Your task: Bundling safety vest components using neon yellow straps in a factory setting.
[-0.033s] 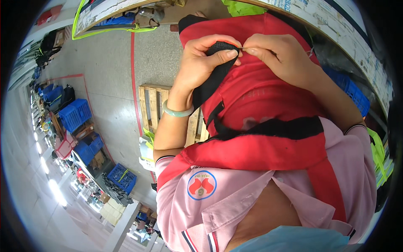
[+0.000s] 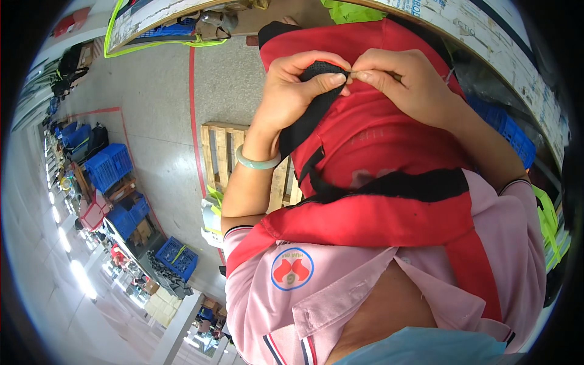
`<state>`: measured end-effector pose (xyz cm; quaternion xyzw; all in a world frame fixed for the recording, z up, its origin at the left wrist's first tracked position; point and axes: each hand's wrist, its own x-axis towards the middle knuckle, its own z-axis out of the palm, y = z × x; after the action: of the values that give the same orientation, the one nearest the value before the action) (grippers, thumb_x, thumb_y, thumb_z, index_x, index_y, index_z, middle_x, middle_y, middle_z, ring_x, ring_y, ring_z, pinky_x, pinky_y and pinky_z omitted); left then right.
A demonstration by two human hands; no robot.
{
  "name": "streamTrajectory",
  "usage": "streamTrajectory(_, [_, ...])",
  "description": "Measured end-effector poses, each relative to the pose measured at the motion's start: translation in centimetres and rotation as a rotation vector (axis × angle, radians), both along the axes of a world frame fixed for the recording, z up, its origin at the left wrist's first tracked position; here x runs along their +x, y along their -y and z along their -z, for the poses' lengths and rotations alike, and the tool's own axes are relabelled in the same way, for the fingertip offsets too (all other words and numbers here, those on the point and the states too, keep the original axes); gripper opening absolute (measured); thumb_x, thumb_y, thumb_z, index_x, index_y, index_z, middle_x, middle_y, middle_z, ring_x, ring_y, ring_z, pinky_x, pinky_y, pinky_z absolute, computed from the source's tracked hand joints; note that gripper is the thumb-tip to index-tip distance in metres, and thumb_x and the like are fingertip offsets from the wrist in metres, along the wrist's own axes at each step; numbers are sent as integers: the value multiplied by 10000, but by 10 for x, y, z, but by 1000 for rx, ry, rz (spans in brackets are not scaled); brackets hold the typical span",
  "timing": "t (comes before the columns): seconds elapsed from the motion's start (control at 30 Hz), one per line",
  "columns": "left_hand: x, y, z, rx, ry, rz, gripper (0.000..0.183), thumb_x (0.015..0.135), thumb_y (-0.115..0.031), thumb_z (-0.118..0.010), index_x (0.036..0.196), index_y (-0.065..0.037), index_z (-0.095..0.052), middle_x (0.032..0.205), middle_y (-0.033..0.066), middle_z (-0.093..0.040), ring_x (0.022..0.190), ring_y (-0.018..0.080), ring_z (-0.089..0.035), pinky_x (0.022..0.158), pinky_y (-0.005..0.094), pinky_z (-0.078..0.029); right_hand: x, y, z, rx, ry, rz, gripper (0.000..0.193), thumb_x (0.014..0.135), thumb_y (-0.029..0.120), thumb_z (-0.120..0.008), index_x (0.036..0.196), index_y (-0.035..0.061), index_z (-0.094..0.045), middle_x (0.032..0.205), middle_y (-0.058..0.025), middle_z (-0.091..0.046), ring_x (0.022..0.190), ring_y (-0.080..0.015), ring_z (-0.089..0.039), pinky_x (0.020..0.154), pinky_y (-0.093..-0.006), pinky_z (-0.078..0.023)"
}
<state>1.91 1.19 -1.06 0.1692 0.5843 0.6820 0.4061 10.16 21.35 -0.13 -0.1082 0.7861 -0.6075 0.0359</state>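
Fabric of black mesh [image 2: 309, 125] was in the left hand [image 2: 291, 85], with the thumb lying on its near face and the forefinger curving over its upper edge. Below these fingers the fabric came down beside the wrist, over the red apron [image 2: 389, 137]. The tips of both hands were close together, and the right hand [image 2: 420, 85] pressed its thumb and forefinger on a thin strand [image 2: 353, 72], which reached across to the corner of the fabric. Whether this strand was a thread or something stiffer, I could not tell. The other fingers of the right hand were bent toward its palm; those of the left hand were largely covered by the fabric.

Lower than the left fingers, a pale green bangle [image 2: 258, 163] was around the wrist. Under both hands the apron was spread, and nearer to the body than the fingers was the pink shirt [image 2: 511, 243]. Down and to the left of the fingers lay a wooden pallet [image 2: 209, 149], and to the left a red line [image 2: 193, 109] ran on the grey floor [image 2: 158, 91]. Much farther left stood a blue crate [image 2: 109, 167]. To the right of the fingers, beyond the right forearm, was a blue basket [image 2: 514, 140], with the white table edge [image 2: 508, 67] above it. Over the fingertips, well apart, showed a yellow-green cloth [image 2: 353, 11].
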Motion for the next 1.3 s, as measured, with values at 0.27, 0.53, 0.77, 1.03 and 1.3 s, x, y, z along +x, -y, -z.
streamTrajectory(0.27, [13, -12, -2, 146, -11, -167, 177, 855, -13, -636, 1024, 38, -625, 881, 111, -678, 737, 184, -665, 694, 267, -540, 3, 1, 9, -868, 569, 20, 177, 947, 170, -520, 956, 47, -647, 647, 35, -515, 466, 11, -350, 401, -164, -236])
streamTrajectory(0.53, [10, 9, 3, 97, -47, -165, 160, 869, -32, -630, 1020, 19, -633, 864, 87, -673, 737, 164, -658, 697, 255, -533, -6, -20, -4, -9, 291, -50, 157, 932, 131, -534, 935, -2, -618, 744, 18, -573, 608, -44, -449, 572, -197, -370])
streamTrajectory(0.77, [16, 9, 1, -32, -153, -49, 164, 867, -19, -621, 1021, 35, -634, 869, 109, -671, 758, 175, -656, 721, 274, -532, -6, -5, -14, 55, 138, -65, 113, 908, 105, -552, 915, 1, -597, 693, -30, -537, 629, -79, -459, 588, -230, -375])
streamTrajectory(1.03, [21, 7, 7, -100, -168, 34, 133, 863, -56, -652, 977, 14, -652, 818, 30, -659, 746, 93, -613, 700, 219, -501, -1, 0, -5, 133, 52, -143, 106, 907, 91, -544, 857, 4, -577, 659, -26, -535, 615, -70, -455, 577, -225, -367])
streamTrajectory(1.3, [26, -2, 8, 89, -90, -118, 138, 881, -78, -637, 979, 20, -642, 825, 41, -662, 740, 91, -619, 681, 219, -504, -1, -2, 17, -772, 663, -107, 183, 951, 199, -515, 911, 33, -582, 571, 41, -429, 410, 9, -277, 351, -156, -181])
